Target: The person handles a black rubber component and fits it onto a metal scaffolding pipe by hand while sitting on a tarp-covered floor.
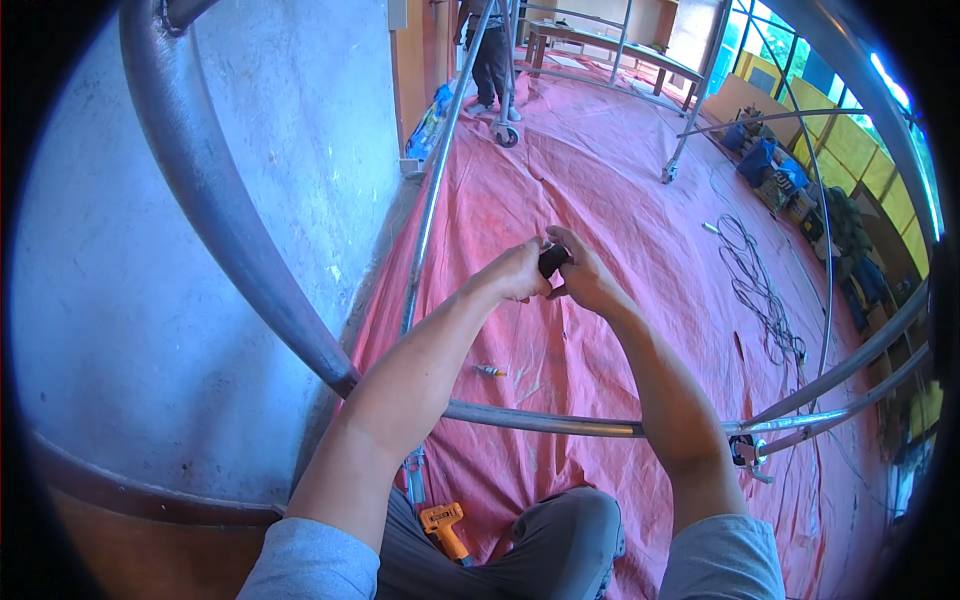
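In front of me, beyond a horizontal scaffold tube [540,419], both hands meet at a small black object [552,260]. It looks rounded, but its kind is too hidden to tell. My left hand [518,272] closes on it from one side. Fingers of my right hand [588,276] curl round its other side. A small metal piece with a yellow end [490,371] lies on the red sheet [600,350] below my hands. Beside my bent leg rests an orange power tool [444,530].
Scaffold tubes [225,190] frame me on both sides. A worn wall [200,330] stands at left. Coiled cable [752,280] lies at right, near bags [780,175] along the far side. At the back, a person [492,62] stands by a caster wheel [507,135] and a long table [610,50].
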Action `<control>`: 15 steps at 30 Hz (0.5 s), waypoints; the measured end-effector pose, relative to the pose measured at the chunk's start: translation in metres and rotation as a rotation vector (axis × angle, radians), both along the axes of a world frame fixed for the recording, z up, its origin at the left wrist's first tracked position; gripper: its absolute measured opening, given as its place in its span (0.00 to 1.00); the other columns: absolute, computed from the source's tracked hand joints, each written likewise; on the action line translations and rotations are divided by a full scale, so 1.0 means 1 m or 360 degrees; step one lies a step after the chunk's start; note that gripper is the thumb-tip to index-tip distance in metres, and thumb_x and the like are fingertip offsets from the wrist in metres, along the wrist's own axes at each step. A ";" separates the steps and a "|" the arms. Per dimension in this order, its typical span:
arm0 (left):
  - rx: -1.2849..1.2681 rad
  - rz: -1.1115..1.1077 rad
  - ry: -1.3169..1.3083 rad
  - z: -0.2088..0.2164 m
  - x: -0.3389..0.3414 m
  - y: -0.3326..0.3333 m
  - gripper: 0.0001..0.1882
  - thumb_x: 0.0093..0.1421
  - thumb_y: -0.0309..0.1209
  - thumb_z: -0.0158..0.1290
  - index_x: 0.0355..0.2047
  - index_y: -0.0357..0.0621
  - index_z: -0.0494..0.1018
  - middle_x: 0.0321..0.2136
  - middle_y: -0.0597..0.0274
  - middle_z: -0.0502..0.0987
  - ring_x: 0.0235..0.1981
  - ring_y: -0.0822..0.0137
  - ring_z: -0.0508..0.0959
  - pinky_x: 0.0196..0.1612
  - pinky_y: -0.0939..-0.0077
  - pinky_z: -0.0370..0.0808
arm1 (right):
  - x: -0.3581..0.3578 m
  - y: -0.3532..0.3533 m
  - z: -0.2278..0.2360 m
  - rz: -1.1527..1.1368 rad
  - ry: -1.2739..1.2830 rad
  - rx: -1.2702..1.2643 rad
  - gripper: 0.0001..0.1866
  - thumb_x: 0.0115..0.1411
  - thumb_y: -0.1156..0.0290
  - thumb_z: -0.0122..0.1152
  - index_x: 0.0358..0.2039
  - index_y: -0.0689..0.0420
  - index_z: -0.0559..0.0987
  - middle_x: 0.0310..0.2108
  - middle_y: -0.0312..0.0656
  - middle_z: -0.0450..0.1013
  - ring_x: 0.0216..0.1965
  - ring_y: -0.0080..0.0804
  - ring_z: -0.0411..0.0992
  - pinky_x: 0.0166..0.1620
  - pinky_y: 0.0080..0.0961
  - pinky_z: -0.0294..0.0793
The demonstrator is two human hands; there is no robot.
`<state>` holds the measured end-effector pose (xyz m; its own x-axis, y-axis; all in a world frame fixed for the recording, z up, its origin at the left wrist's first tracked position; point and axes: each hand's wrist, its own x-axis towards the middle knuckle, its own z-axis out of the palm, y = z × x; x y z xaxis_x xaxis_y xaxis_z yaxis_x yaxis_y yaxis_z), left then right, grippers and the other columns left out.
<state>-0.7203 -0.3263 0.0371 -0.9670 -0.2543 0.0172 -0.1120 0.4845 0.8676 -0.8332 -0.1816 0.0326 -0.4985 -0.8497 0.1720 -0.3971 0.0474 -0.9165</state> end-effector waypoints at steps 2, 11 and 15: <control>-0.0006 0.0018 -0.0008 -0.002 0.000 -0.001 0.46 0.45 0.24 0.69 0.65 0.32 0.64 0.36 0.48 0.82 0.25 0.61 0.83 0.25 0.67 0.79 | 0.002 0.000 0.002 0.0019 0.0017 -0.0008 0.35 0.64 0.85 0.39 0.73 0.60 0.63 0.66 0.62 0.70 0.61 0.58 0.76 0.40 0.41 0.93; -0.0051 0.0054 -0.0013 -0.003 -0.002 0.002 0.44 0.46 0.26 0.71 0.63 0.33 0.63 0.34 0.49 0.81 0.24 0.62 0.83 0.23 0.66 0.78 | 0.003 0.001 0.006 0.0030 0.0004 -0.0077 0.38 0.61 0.88 0.40 0.74 0.58 0.64 0.66 0.59 0.69 0.58 0.54 0.77 0.39 0.41 0.92; -0.0050 0.0021 -0.0044 0.003 0.003 0.006 0.42 0.47 0.26 0.71 0.61 0.34 0.63 0.33 0.50 0.80 0.23 0.62 0.82 0.23 0.66 0.78 | 0.002 0.000 0.005 0.0023 -0.0047 -0.0081 0.39 0.60 0.88 0.40 0.74 0.56 0.64 0.66 0.59 0.70 0.57 0.53 0.78 0.38 0.40 0.92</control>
